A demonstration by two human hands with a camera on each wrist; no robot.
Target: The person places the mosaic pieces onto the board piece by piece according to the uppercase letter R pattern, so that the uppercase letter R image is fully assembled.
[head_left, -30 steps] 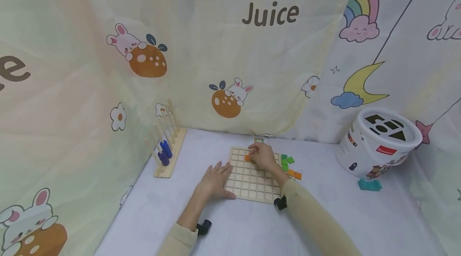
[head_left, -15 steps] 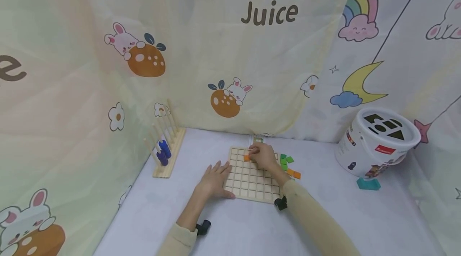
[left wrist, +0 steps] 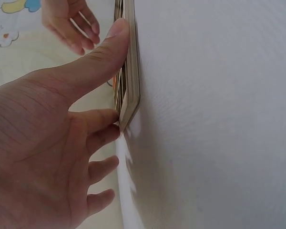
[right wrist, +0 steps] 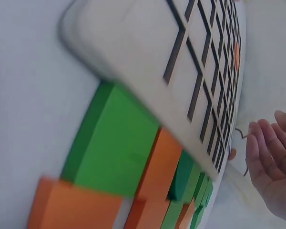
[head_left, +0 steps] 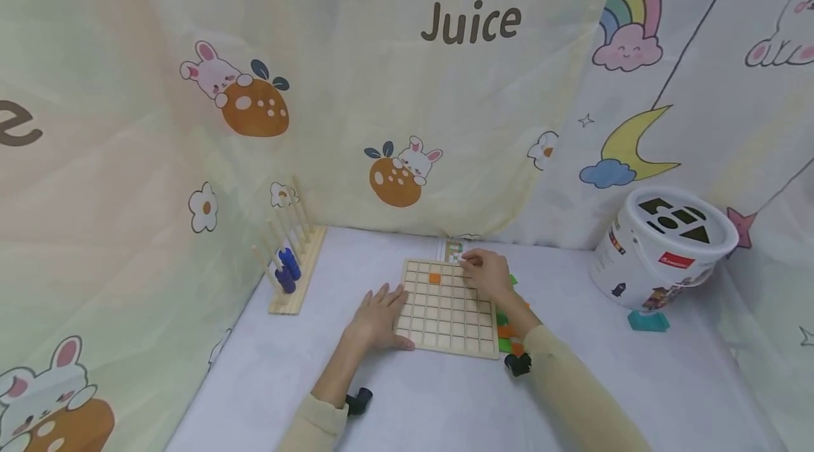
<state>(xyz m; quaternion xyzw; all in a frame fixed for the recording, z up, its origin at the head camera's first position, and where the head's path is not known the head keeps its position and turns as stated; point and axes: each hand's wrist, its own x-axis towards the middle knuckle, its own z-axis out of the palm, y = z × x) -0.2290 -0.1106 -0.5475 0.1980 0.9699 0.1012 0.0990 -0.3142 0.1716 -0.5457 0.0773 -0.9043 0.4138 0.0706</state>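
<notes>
A square wooden grid board [head_left: 445, 318] lies on the white table, with one orange tile [head_left: 435, 278] in a cell near its far side. My left hand [head_left: 376, 321] rests at the board's left edge, fingers spread and thumb along the near edge [left wrist: 132, 62]. Over the board's far right corner hovers my right hand [head_left: 488, 274], fingers loosely bent; nothing shows between them in the right wrist view [right wrist: 276, 162]. Green tiles [right wrist: 114, 143] and orange tiles [right wrist: 76, 202] lie beside the board's right edge, partly hidden by my right forearm in the head view.
A printed card [head_left: 454, 250] lies behind the board. To the left stands a wooden peg rack [head_left: 294, 300] with blue pieces [head_left: 287, 270]. A white bucket [head_left: 655, 261] with shaped holes in its lid sits at right, a teal block [head_left: 649, 321] before it. Printed cloth surrounds the table.
My right hand has left the orange tile and moved right, uncovering the tile on the board. The right forearm now covers some loose tiles. My left hand stays put.
</notes>
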